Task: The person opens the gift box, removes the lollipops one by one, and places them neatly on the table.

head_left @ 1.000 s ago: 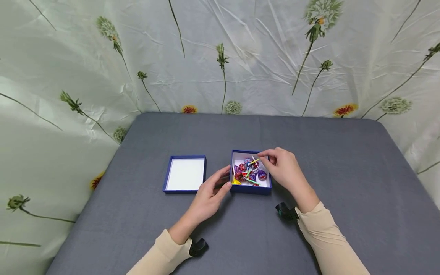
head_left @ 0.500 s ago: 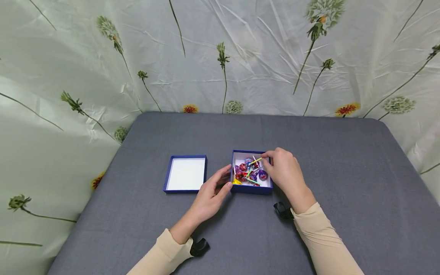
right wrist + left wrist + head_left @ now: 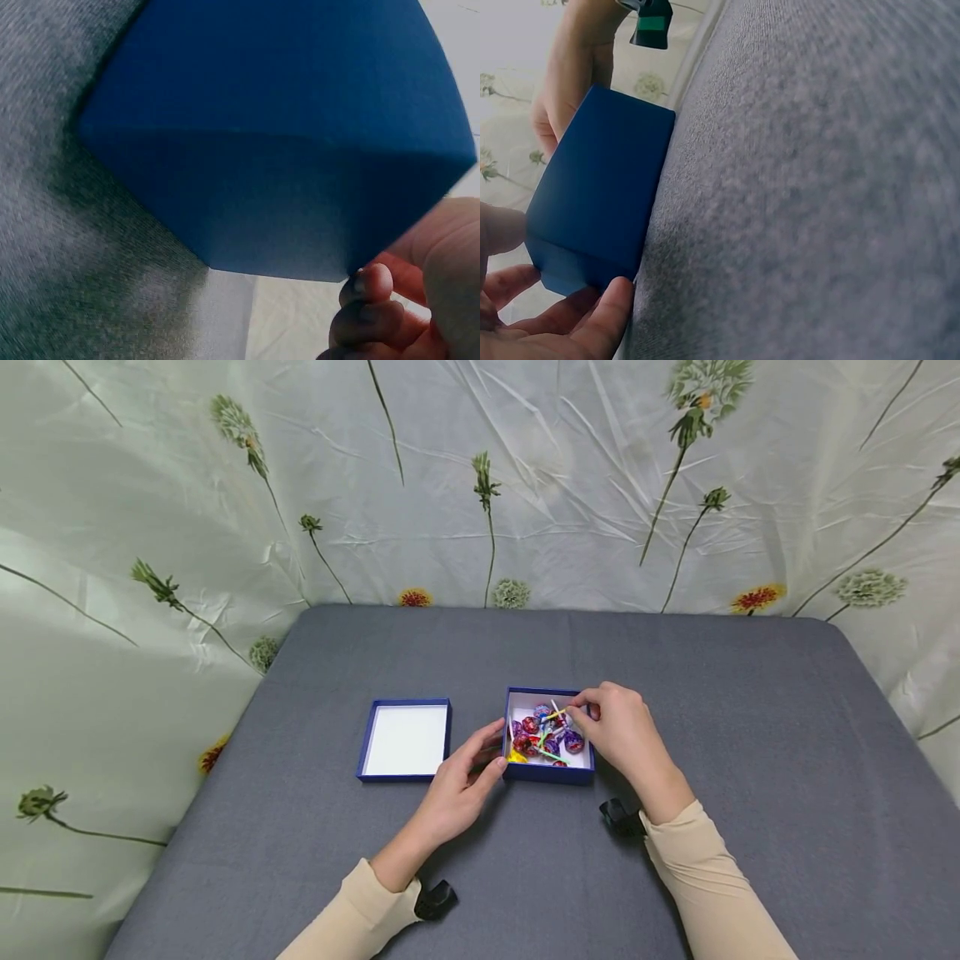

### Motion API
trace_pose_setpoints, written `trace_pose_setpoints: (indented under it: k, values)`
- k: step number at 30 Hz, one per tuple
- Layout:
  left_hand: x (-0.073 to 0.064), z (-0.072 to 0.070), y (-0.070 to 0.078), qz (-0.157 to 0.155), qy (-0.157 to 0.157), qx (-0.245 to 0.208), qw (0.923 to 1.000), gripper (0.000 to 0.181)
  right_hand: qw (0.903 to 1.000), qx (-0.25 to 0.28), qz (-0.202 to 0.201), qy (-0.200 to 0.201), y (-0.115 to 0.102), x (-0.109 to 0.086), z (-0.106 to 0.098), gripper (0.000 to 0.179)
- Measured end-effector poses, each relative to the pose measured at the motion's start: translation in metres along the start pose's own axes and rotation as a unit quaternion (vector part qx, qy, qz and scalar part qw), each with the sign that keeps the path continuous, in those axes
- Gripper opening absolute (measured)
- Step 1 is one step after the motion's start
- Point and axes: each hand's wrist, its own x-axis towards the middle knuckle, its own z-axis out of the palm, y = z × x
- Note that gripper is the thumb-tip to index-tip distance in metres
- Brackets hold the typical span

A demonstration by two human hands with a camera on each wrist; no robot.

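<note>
The left hand (image 3: 457,789), fingers loosely spread, touches the side of the blue box (image 3: 547,774) on the desk (image 3: 480,647); keep that contact light. Amid the lollipops (image 3: 573,742) inside, the right hand (image 3: 622,727) pinches a yellow stick (image 3: 557,714); best guide it gently, without dragging others.

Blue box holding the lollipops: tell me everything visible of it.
Roughly square, open-topped and upright, the blue box has a white interior and smooth walls that look like cardboard. It sits on the gray table, holding wrapped lollipops. The left hand touches its left side; whether the right hand, over its right side, touches it is unclear.
</note>
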Motion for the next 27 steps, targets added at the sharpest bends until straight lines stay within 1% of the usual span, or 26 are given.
trace_pose_setpoints:
  k: [5, 8, 13, 18, 23, 27]
  values:
    - [0.001, 0.001, -0.001, -0.006, 0.001, -0.012, 0.9999, 0.050, 0.9996, 0.023, 0.004, -0.015, 0.003, 0.000, -0.002, 0.011]
    - [0.000, 0.002, -0.002, -0.007, 0.002, -0.022, 0.9997, 0.050, 0.9993, 0.035, 0.003, -0.014, 0.004, 0.000, -0.002, 0.013]
    - [0.000, 0.002, -0.003, -0.008, 0.000, -0.032, 0.9995, 0.050, 0.9975, 0.069, 0.003, 0.011, 0.006, -0.002, -0.005, 0.016]
    - [0.000, 0.002, -0.001, -0.016, -0.001, -0.028, 0.9995, 0.050, 0.9939, 0.102, -0.003, 0.043, 0.009, -0.003, -0.009, 0.016]
    - [0.000, 0.002, -0.001, -0.029, -0.002, -0.024, 0.9993, 0.049, 0.9853, 0.161, 0.012, 0.056, 0.018, -0.006, -0.010, 0.017]
    - [0.000, 0.002, -0.002, -0.025, 0.001, -0.023, 0.9994, 0.050, 0.9769, 0.204, 0.029, 0.057, 0.025, -0.010, -0.011, 0.020]
